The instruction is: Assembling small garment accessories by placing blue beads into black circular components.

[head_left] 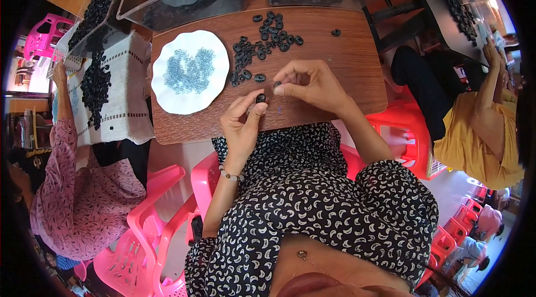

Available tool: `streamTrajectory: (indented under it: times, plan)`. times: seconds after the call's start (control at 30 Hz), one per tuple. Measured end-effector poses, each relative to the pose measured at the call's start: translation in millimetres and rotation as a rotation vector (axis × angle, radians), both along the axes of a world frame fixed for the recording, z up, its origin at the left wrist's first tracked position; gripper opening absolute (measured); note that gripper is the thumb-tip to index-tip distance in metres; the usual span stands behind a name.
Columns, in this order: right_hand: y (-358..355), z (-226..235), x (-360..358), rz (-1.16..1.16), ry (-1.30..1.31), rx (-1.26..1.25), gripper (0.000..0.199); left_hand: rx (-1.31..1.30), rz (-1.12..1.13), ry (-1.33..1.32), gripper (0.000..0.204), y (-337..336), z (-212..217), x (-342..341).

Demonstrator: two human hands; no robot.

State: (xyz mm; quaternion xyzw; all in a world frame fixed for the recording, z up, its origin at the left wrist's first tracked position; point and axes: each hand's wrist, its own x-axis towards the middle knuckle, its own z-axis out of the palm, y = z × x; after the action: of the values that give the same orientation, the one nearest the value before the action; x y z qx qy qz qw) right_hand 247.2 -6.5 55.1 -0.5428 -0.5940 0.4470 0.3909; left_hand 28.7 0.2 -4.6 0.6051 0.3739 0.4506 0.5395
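Note:
My left hand (240, 124) pinches a small round black ring-shaped part (261, 98) between thumb and fingers, its open face turned up. Close by on the right, my right hand (315, 87) has thumb and forefinger pressed together on a small dark piece (277, 84), too small to identify. The two pieces are apart. Beyond my hands, several black ring-shaped parts (273, 31) lie loose on the brown wooden table (352, 68). A white plate with a wavy rim (187, 107) stands at the left, bearing many tiny pale blue-grey pieces (190, 70).
Clear plastic bins (195, 12) full of black parts stand along the far edge. At left, a person in a pink patterned sleeve (61, 146) sits by a cloth-covered surface (131, 68) with more parts. Another person in yellow (480, 135) sits right, near red stools (410, 124).

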Motion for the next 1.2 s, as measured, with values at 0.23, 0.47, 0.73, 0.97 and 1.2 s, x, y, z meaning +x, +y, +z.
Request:
streamTrajectory:
  times: [0.23, 0.47, 0.73, 0.97, 1.2]
  plan:
    - [-27.5, 11.5, -5.3, -0.054, 0.378, -0.122, 0.017, -0.025, 0.001, 0.047, 0.029, -4.1, 22.7, 8.8]
    - [-32.7, 12.8, -7.2, -0.076, 0.347, -0.055, 0.014, 0.098, -0.008, 0.095, 0.028, -4.9, 30.3, 11.8]
    - [-36.0, 6.6, -8.0, -0.084, 0.298, -0.071, 0.01, 0.205, -0.003, 0.156, 0.026, -7.1, 36.1, 15.3]
    - [-37.6, 8.6, -7.9, -0.097, 0.159, -0.059, 0.008, 0.301, -0.03, 0.234, 0.024, -8.8, 40.2, 16.3]
    - [-37.7, 5.5, -6.6, -0.067, 0.073, 0.028, 0.01, 0.419, -0.041, 0.286, 0.024, -10.0, 34.1, 16.9]
